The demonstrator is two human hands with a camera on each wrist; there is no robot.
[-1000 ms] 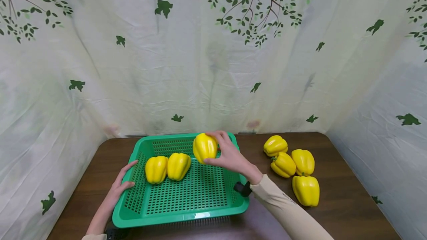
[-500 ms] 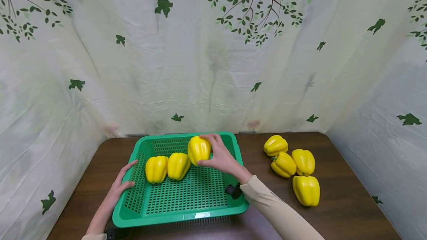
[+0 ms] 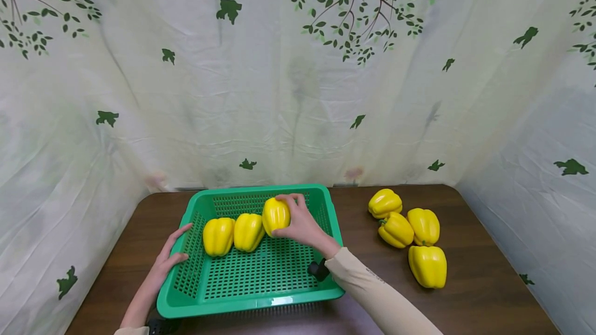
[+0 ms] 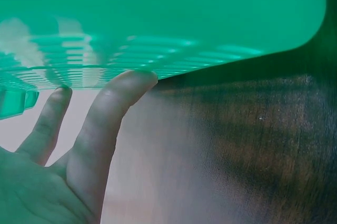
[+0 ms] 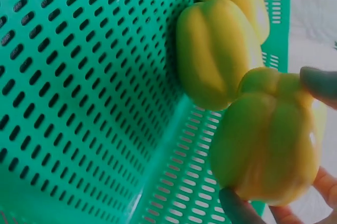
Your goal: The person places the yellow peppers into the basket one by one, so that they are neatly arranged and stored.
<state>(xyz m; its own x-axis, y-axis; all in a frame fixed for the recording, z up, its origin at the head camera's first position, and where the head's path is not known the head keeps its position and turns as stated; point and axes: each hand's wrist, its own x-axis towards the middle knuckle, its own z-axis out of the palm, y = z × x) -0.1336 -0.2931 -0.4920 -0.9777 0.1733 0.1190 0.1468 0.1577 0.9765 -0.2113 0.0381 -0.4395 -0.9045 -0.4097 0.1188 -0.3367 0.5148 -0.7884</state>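
Note:
My right hand [image 3: 303, 225] holds a yellow bell pepper [image 3: 275, 216] between thumb and fingers, inside the green basket [image 3: 253, 303] near its far wall. In the right wrist view, the fingers reach around the held pepper's sides. Two more yellow bell peppers, one on the left [image 3: 218, 237] and one in the middle [image 3: 249, 232], lie side by side in the basket, just left of the held one. At the basket's left side, my left hand [image 3: 164, 258] touches the wall with extended fingers. The left wrist view shows its fingertips [image 4: 138, 79] against the green plastic.
Several loose yellow bell peppers, among them a near one [image 3: 427, 267], sit in a cluster on the brown wooden table [image 3: 489, 293] right of the basket. A pale curtain [image 3: 298, 92] printed with leaves hangs behind and along both sides.
My right hand has carried its pepper left and lowered it into the basket, close beside the middle pepper. The left hand and the basket have stayed in place.

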